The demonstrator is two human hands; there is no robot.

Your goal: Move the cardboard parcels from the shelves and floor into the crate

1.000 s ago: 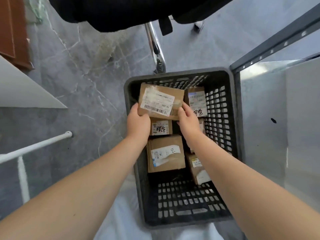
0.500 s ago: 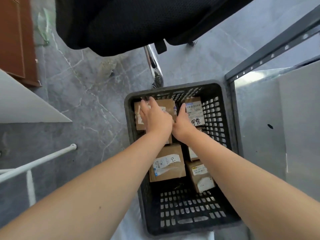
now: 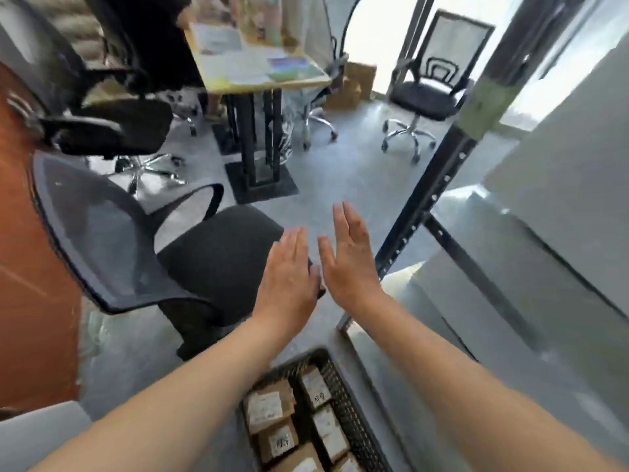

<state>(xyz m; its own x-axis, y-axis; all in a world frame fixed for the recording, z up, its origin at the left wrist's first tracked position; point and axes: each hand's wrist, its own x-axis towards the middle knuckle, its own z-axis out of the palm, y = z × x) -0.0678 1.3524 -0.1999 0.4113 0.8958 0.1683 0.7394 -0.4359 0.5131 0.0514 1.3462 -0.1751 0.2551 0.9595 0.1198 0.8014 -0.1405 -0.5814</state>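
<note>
Overhead, left hand and right hand were both flat and spread, empty, side by side, not touching, above the floor. Black crate sat low in view beneath the forearms, cardboard parcels packed inside, labels up. Mesh office chair stood left; metal shelf post right. Picture was blurred.

Both hands have let go & risen out of the crate; left hand & right hand now empty, fingers flat, over the office chair; labelled parcel they held 1 s ago now lies at the crate's far end; view tilted up to the room.
</note>
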